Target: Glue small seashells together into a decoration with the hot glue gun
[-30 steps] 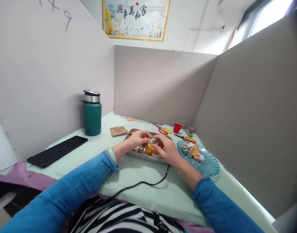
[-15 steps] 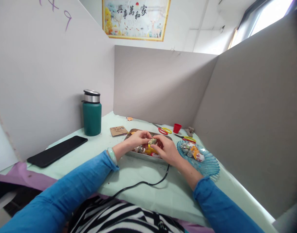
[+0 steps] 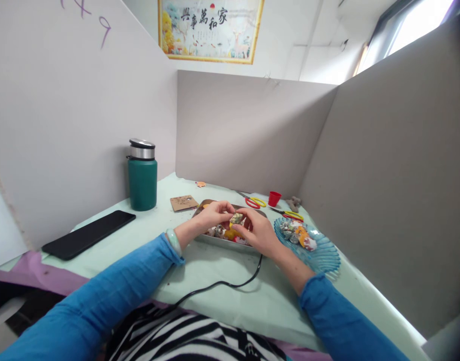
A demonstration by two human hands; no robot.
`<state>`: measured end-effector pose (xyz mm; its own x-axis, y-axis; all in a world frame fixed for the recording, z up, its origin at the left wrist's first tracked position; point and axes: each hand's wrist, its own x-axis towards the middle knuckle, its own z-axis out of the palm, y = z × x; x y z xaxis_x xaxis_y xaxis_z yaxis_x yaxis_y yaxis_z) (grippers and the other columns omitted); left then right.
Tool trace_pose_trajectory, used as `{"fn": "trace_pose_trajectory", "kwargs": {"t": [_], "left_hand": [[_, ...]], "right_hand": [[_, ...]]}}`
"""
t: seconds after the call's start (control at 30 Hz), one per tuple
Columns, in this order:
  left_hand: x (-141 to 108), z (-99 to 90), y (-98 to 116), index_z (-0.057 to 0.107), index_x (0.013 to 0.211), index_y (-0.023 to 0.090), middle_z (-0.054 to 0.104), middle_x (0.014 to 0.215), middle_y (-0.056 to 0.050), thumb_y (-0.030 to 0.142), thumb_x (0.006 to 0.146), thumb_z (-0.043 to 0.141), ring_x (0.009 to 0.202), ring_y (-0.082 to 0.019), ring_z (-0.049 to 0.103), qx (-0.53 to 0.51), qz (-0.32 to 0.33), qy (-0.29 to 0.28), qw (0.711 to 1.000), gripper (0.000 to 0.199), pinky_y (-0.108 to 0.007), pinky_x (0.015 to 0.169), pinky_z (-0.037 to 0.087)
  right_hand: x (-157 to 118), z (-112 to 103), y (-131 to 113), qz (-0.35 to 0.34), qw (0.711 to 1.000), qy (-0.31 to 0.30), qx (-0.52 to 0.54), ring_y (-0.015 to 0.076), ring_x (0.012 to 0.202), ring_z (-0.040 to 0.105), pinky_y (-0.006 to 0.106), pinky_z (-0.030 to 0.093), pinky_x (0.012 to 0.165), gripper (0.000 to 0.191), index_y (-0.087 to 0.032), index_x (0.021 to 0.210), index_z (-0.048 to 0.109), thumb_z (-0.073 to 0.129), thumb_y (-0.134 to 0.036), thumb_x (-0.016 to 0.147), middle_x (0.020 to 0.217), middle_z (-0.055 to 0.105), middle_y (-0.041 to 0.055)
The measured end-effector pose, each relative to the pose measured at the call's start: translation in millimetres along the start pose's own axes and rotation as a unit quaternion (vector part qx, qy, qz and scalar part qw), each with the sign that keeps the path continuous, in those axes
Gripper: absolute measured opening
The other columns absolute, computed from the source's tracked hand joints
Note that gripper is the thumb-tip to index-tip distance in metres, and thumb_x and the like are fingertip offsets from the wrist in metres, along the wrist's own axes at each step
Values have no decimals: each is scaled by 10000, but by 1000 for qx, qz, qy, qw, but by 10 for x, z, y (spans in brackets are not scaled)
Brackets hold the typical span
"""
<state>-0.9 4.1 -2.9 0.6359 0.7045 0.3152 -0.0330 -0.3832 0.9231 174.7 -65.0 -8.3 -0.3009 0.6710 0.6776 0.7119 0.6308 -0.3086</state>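
A small pale-green and yellowish patterned piece (image 3: 236,218) is pinched between my two hands; its exact kind is too small to make out. My left hand (image 3: 215,214) grips it from the left with thumb and fingertips. From the right, my right hand (image 3: 257,230) closes on it with bent fingers. Both hands are above a shallow metal tray (image 3: 222,242), whose middle they partly hide. Inside the tray lie yellow, white and red small pieces (image 3: 232,234). To the right, a blue scalloped glass plate (image 3: 325,258) bears several small patterned and orange pieces (image 3: 302,234).
Two pairs of scissors (image 3: 255,202) (image 3: 293,216) and a red cup (image 3: 274,198) are behind the tray. A brown card (image 3: 183,202), green bottle (image 3: 142,183) and black phone (image 3: 90,233) lie or stand leftward. A black cable (image 3: 222,284) crosses the front. Grey panels (image 3: 252,130) enclose the table.
The patterned piece has turned slightly between my fingertips, with small finger shifts. Both arms and everything else on the table stay in place.
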Motion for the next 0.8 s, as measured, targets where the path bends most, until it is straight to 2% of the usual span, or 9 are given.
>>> {"fn": "trace_pose_trajectory", "kwargs": {"t": [0.27, 0.57, 0.8], "left_hand": [[7, -6, -17, 531, 816, 127, 557, 593, 7, 413, 689, 674, 518, -90, 553, -2, 6, 13, 1000, 345, -182, 478, 404], [-3, 2, 23, 523, 827, 131, 559, 591, 14, 351, 708, 655, 507, -89, 556, -4, 6, 5, 1000, 283, -185, 473, 414], [-15, 1, 24, 541, 835, 122, 567, 607, 3, 374, 702, 662, 516, -91, 558, 2, 4, 1, 1000, 309, -189, 483, 409]], "right_hand": [[-6, -1, -4, 5, 1000, 10, -8, 163, 758, 575, 272, 437, 653, 312, -204, 1079, 557, 570, -383, 823, 946, 633, 60], [-5, -7, -19, 9, 1000, 10, -8, 147, 707, 565, 263, 433, 635, 267, -204, 1052, 568, 548, -365, 839, 925, 636, 49], [-5, -6, -20, 8, 1000, 11, -10, 144, 701, 558, 256, 425, 627, 253, -199, 1037, 572, 554, -350, 834, 906, 633, 46]]}}
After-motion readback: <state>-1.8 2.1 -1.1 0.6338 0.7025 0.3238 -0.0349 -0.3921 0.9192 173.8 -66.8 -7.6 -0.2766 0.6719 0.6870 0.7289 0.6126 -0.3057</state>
